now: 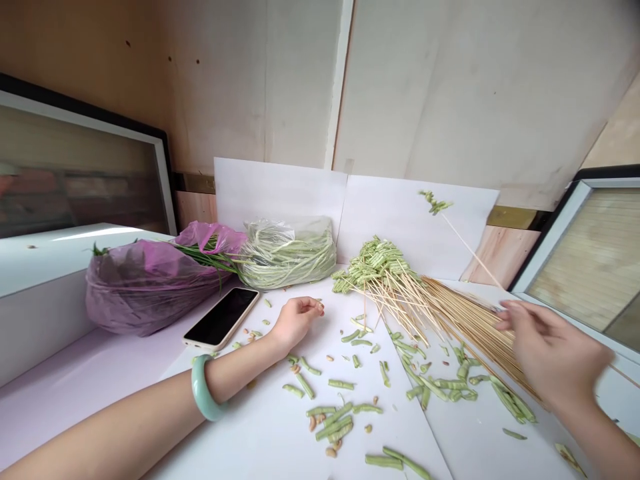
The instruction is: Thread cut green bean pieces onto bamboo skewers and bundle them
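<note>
Right hand [555, 353] pinches skewer [473, 252] | left hand [294, 325] curled, grip unclear | phone [223, 318] near, beans [341, 385] between

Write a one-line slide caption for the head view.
Right hand holding up a skewer of green bean pieces, left hand near a phone.

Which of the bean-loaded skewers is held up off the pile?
The skewer in the right hand, slanting upward with green bean pieces at its far end; the other loaded skewers lie heaped together.
</note>
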`<state>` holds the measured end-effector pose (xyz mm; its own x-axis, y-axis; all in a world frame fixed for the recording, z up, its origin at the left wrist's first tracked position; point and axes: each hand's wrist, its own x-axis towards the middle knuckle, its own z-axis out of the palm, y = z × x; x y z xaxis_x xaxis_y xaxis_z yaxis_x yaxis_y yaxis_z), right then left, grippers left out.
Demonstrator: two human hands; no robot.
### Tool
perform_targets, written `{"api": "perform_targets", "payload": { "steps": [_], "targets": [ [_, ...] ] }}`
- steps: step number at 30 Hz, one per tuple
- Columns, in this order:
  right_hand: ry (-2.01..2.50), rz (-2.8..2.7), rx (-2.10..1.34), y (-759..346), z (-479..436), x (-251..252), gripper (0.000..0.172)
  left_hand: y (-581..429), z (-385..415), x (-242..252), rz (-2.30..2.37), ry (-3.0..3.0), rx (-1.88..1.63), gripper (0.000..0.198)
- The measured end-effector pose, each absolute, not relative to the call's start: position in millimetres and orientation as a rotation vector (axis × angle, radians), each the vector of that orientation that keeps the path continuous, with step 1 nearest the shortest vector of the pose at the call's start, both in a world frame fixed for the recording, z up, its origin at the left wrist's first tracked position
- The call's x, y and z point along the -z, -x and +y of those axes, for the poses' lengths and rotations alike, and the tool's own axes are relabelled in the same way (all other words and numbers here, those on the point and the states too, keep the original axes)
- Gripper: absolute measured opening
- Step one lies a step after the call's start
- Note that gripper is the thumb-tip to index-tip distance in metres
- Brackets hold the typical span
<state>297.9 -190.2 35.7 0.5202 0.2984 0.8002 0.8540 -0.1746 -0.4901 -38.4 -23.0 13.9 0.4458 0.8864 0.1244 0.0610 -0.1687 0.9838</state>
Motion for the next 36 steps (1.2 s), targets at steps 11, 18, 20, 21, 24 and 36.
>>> {"api": "perform_targets", "payload": {
  "steps": [11, 18, 20, 21, 24, 36],
  "targets": [
    [2.099, -1.541, 0.442, -304.2, -123.6, -7.3, 0.023, 41.0, -32.3, -15.7, 0.956, -2.112, -0.763, 0.022],
    [2.199, -1.412, 0.306, -318.7, -140.6, -18.7, 0.030, 41.1, -30.9, -12.7, 1.009, -2.236, -0.715, 0.027],
    [2.240, -1.293, 0.292, -336.4, -150.4, -23.8, 0.031, 41.1, -30.3, -11.3, 1.008, -2.268, -0.699, 0.028],
    [2.266, -1.231, 0.285, -346.6, -156.5, -25.8, 0.030, 41.1, -30.4, -10.9, 1.007, -2.286, -0.689, 0.028],
    [2.350, -1.102, 0.244, -376.0, -178.2, -28.3, 0.028, 41.0, -30.9, -11.8, 0.996, -2.353, -0.639, 0.031],
    [2.315, -1.419, 0.056, -408.8, -188.1, -4.1, 0.023, 45.1, -36.3, -14.5, 0.944, -2.665, -0.382, 0.036]
  ]
}}
